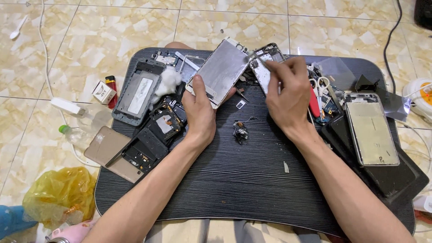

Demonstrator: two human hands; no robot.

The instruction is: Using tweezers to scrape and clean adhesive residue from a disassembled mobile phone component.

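Above the dark bench (252,180), the left hand (199,108) grips the thin, likely fragile phone frame (222,69) by its lower edge while the right hand (288,92) pinches tweezers (254,54) at its top corner.

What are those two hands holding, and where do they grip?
Left hand grips the phone frame at its lower edge. Right hand pinches tweezers near their rear end.

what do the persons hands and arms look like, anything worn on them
Both arms are bare to past the elbows, with no sleeves in view. The left hand and right hand wear no gloves, and no rings, watch or bands show on fingers or wrists.
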